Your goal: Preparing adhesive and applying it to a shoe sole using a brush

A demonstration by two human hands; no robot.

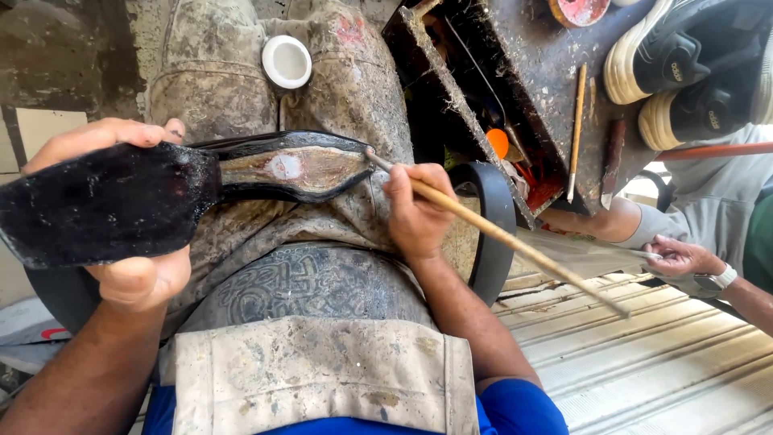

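We've got the left hand (121,242) gripping the upturned shoe (161,189), right hand (419,213) pinching a wooden-handled brush (499,235) at its sole edge.

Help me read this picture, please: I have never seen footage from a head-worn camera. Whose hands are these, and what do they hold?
The camera sits on a person's head and looks down at their lap. Their left hand grips a black shoe, turned sole up, the sole partly open. Their right hand holds a thin wooden-handled brush with its tip at the sole's edge. A white lid rests on the stained apron. At the right, another person's hand belongs to a co-worker.
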